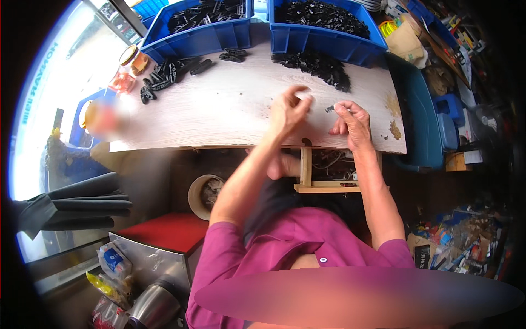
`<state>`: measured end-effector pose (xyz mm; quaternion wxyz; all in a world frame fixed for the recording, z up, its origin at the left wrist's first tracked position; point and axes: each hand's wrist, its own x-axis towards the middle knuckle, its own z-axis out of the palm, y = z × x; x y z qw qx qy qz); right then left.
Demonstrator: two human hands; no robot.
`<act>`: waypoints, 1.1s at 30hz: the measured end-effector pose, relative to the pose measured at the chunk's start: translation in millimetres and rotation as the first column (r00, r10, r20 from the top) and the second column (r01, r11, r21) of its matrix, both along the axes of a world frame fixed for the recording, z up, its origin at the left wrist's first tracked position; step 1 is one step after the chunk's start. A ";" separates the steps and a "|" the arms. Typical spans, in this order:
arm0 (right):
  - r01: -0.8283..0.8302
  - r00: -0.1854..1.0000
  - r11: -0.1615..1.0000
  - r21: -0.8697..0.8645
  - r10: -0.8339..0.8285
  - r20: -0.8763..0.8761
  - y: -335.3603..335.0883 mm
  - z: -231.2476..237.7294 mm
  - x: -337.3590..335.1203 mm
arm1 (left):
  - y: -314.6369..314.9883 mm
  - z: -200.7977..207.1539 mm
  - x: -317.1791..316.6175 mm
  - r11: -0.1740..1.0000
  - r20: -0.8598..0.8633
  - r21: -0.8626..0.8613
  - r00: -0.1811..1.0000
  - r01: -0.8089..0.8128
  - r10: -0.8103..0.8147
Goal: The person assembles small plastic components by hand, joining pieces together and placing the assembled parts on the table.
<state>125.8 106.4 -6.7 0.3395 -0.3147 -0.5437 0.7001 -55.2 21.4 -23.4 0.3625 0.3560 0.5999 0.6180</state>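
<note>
My right hand (353,123) is closed in a pinch over the table (208,120). A small black plastic piece (330,109) with a notched edge sticks out from its thumb and forefinger. To its left, my left hand (290,109) is raised with the fingers curved. Its thumb and forefinger stand apart, and I see nothing between them. Beyond the hands lies a heap of small black parts (318,67), in front of a blue bin (329,45). Longer black oval pieces (161,77) lie loose at the table's far left.
Another blue bin (200,41) of black pieces stands at the back left. Jars (129,57) sit along the left edge. Below the table are an open wooden drawer (329,188) and a pail (198,194). A teal tub (419,126) stands to the right.
</note>
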 end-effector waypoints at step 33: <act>0.055 0.998 0.998 0.008 -0.055 -0.030 0.9 -6.2 -4.4 | 20.0 0.0 -87.6 0.903 -0.938 0.148 0.233 -0.404 0.258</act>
